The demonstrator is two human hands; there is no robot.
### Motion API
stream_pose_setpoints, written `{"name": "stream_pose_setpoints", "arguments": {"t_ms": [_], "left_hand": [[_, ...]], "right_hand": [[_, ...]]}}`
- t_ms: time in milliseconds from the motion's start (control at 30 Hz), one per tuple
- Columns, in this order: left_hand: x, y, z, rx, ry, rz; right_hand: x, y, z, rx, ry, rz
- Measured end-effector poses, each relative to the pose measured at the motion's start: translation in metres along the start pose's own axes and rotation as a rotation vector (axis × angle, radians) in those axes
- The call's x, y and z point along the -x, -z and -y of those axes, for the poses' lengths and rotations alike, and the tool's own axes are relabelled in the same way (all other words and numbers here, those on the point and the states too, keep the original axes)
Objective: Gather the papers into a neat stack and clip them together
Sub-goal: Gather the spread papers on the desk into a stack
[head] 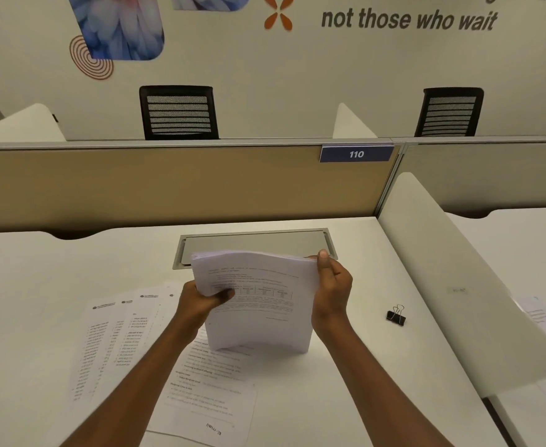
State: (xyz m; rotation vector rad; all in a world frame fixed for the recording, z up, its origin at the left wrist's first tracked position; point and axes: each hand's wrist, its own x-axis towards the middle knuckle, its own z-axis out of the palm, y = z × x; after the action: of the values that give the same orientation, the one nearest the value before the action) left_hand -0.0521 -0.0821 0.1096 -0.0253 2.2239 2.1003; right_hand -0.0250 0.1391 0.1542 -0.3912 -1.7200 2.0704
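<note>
Your left hand [200, 301] and right hand [331, 290] pinch the side edges of the paper stack [258, 301], upright near the desk's [329, 382] middle. Loose sheets [110, 343] lie toward its left edge; the binder clip [396, 315] sits toward its right edge.

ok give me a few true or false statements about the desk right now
1. The left hand and the right hand both grip the paper stack, which is held upright. True.
2. The binder clip is clamped on the stack. False: it lies on the desk to the right of the stack, untouched.
3. Loose sheets lie on the desk under and left of the stack. True.
4. The number plate reads 210. False: it reads 110.
</note>
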Motion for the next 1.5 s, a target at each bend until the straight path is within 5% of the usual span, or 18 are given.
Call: {"name": "stream_pose_setpoints", "arguments": {"t_ms": [133,300,500,733,1500], "left_hand": [[-0.001,0.003,0.005,0.062,0.049,0.012],[-0.003,0.006,0.01,0.06,0.095,0.097],[-0.001,-0.005,0.008,0.071,0.115,0.086],[0.003,-0.011,0.009,0.115,0.092,0.0],[0.007,-0.021,0.026,-0.03,0.179,-0.118]], "right_hand": [[-0.004,0.013,-0.016,-0.064,0.117,0.199],[-0.002,0.037,-0.055,0.046,-0.013,0.383],[0.008,0.033,-0.079,0.112,-0.215,0.321],[0.012,0.024,-0.074,0.049,-0.186,0.194],[0.019,0.025,-0.098,0.237,-0.217,0.158]]}}
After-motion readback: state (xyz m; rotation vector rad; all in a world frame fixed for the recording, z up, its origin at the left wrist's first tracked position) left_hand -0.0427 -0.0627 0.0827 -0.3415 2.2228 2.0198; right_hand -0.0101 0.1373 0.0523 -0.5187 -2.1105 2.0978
